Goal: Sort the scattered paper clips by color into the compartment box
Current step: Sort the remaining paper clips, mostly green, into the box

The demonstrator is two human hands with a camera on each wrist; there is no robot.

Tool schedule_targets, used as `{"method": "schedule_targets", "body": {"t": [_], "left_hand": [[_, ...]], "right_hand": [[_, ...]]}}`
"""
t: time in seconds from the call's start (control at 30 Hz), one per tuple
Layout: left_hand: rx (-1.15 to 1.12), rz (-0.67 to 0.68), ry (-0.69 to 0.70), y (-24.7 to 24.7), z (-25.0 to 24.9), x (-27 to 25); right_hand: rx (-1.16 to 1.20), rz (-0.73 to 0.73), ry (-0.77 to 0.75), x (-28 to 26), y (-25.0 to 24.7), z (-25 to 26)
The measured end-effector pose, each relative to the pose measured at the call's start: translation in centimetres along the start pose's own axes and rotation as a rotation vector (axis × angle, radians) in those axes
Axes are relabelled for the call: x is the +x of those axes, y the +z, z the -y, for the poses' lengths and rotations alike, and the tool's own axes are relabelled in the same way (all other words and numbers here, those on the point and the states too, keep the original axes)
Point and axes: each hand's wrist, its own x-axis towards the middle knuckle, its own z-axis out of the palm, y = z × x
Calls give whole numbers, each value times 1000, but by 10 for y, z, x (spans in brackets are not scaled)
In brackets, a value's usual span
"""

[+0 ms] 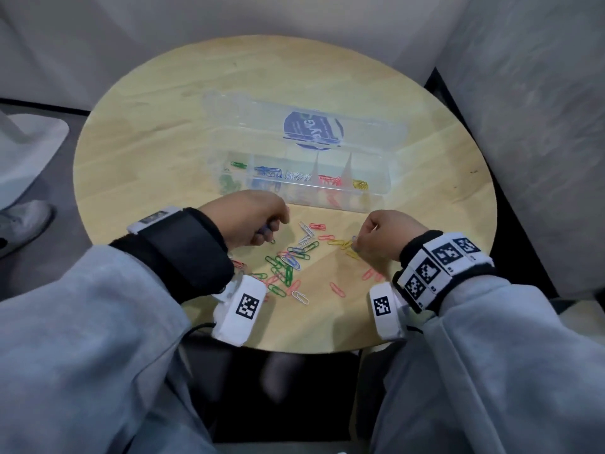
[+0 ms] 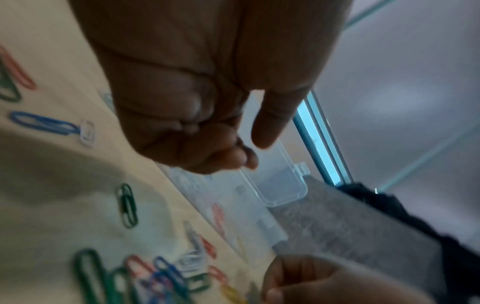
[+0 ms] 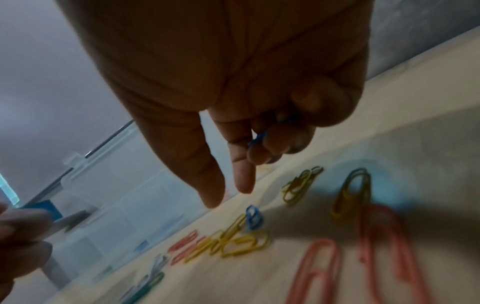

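A clear compartment box (image 1: 381, 188) lies open on the round wooden table (image 1: 163, 152), holding green, blue, white, red and yellow clips in separate sections. Scattered paper clips (image 1: 288, 260) lie in front of it. My left hand (image 1: 262, 224) hovers over the pile's left edge, fingers curled into a fist (image 2: 187, 131) with a bit of blue showing inside it. My right hand (image 1: 373, 231) hovers over yellow clips (image 1: 340, 243); its curled fingers pinch a blue paper clip (image 3: 257, 138). Below its thumb and index finger, another blue clip (image 3: 253, 216) lies on the table.
The box's lid (image 1: 360, 126), with a blue round label, lies flat behind the box. Pink clips (image 1: 337, 289) lie near the table's front edge. A person's shoe (image 1: 23, 224) shows on the floor at the left. Grey walls stand behind and to the right.
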Motion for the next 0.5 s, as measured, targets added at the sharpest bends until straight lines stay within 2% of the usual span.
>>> {"method": "schedule_targets", "body": {"t": [0.1, 0.17, 0.33, 0.5], "left_hand": [[620, 13, 167, 7, 6, 0], [809, 23, 196, 13, 10, 0], [966, 49, 217, 23, 12, 6], [1069, 54, 212, 25, 16, 8]], "right_hand": [[-70, 1, 0, 6, 4, 1], [-96, 19, -8, 9, 6, 2], [-134, 57, -36, 13, 9, 4], [-129, 157, -28, 14, 12, 4]]}}
